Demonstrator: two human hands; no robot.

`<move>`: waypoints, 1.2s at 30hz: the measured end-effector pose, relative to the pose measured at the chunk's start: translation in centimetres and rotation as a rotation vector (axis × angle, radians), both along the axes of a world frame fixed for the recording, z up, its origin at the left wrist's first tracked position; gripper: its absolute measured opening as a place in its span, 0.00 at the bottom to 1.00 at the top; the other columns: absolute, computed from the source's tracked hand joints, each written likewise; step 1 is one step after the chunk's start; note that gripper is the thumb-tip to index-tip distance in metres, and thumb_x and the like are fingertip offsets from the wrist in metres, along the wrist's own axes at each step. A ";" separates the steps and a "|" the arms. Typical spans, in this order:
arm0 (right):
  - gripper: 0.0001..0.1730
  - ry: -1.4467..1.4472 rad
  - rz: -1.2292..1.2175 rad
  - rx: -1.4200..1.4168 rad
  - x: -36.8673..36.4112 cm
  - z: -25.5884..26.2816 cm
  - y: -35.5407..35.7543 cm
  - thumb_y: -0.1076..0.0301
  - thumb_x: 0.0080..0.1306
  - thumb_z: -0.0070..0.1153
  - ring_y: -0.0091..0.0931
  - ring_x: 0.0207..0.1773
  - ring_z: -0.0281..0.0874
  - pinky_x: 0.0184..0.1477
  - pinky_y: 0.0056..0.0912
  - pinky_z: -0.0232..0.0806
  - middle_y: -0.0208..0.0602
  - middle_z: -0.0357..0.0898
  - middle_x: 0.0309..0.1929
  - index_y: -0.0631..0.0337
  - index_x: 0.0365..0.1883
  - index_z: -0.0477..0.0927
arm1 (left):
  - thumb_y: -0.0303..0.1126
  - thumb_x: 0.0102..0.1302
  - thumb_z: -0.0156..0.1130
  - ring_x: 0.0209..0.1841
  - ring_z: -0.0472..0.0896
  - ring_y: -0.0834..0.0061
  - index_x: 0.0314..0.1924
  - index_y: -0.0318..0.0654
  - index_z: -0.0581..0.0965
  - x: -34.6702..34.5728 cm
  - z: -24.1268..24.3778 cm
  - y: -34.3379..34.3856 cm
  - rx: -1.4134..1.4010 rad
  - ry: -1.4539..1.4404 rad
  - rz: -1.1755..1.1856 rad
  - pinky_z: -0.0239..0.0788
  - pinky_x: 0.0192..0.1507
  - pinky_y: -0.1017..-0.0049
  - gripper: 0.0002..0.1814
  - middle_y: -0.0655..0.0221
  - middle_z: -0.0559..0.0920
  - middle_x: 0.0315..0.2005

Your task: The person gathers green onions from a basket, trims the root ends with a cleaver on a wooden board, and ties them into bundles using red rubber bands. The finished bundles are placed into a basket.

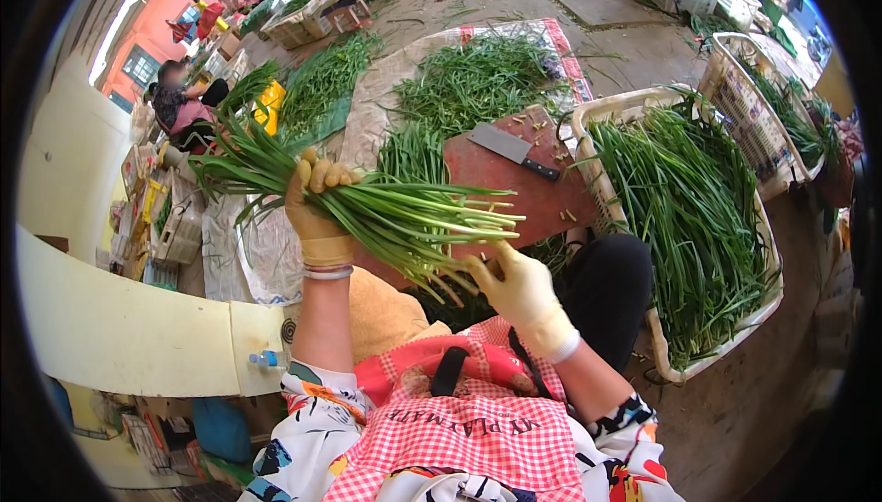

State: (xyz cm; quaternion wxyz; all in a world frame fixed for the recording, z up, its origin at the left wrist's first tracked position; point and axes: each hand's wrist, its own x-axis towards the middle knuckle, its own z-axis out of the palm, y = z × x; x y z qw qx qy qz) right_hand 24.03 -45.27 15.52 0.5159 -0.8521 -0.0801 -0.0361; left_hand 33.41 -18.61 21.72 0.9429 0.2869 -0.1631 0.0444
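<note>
My left hand (313, 206), in a tan glove, grips a bunch of long green chives (386, 216) around its leafy middle. The pale cut ends point right, and the leaves fan out to the left. Close to the lower stem ends is my right hand (520, 288), gloved in cream, with thumb and forefinger spread at the stems; whether they pinch a stalk I cannot tell. Beyond the bunch a cleaver (510, 147) with a black handle lies on a red cutting board (475, 206), among short stem trimmings.
At my right stands a white plastic crate (775, 261) heaped with chives, another crate (751, 119) behind it. Loose greens (482, 82) cover a plastic sheet (372, 102) ahead. A plastic bottle (269, 359) is at lower left. A seated person (182, 106) is at far left.
</note>
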 end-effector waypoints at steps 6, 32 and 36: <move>0.13 0.021 0.055 0.310 0.5 -4.8 1.0 0.62 0.67 0.61 0.22 0.22 0.77 0.28 0.27 0.70 0.42 0.84 0.27 0.62 0.43 0.84 | 0.35 0.71 0.57 0.30 0.67 0.80 0.48 0.39 0.79 -0.9 0.8 0.2 -0.025 -0.048 -0.133 0.60 0.43 0.73 0.11 0.80 0.66 0.21; 0.04 -0.291 0.168 -0.078 -1.1 -2.4 -1.7 0.70 0.58 0.63 0.36 0.38 0.80 0.50 0.39 0.72 0.36 0.83 0.31 0.59 0.31 0.83 | 0.38 0.67 0.62 0.25 0.72 0.78 0.48 0.41 0.78 -2.6 1.0 2.1 0.345 -0.255 -0.315 0.62 0.33 0.75 0.14 0.79 0.74 0.18; 0.08 -0.488 -0.014 0.008 -1.1 -0.5 -2.4 0.73 0.58 0.62 0.37 0.35 0.81 0.38 0.38 0.73 0.39 0.83 0.32 0.62 0.36 0.83 | 0.39 0.65 0.63 0.23 0.72 0.78 0.48 0.42 0.79 -2.3 1.0 2.3 0.366 -0.284 -0.305 0.63 0.31 0.75 0.14 0.79 0.74 0.16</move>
